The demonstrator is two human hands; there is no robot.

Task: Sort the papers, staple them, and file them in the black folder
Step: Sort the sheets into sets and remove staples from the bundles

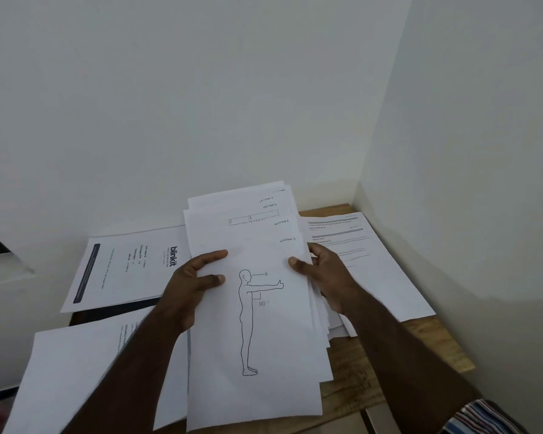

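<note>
Both of your hands are grasping the same fanned stack of papers (254,308): your left hand (190,286) pinches its left edge, thumb and forefinger lying on the top sheet, while your right hand (323,277) clamps the right edge with the thumb on top and the other fingers curled behind the sheets. The stack is held up above the wooden table (358,371), tilted toward you, its sheets slipped apart so that handwritten labels reading "Section" with different numbers show stepwise at the upper right corners. The top sheet carries an outline drawing of a standing figure (248,321) with one arm stretched forward, an arrow at head height and "90°" under the arm. To your left, a printed sheet headed "blinkit" (123,264) lies flat on the table, turned sideways to you. Just under its near edge a dark strip shows, which may be the black folder (113,313), though too little is visible to be sure. Nearer to you on the left lies another white sheet (85,371), partly under your left forearm, with a few lines of print at its right side. To your right, a printed form (373,261) with grey header bars lies in the table's corner, against the wall (452,151), with further loose sheets tucked beneath your right hand.
</note>
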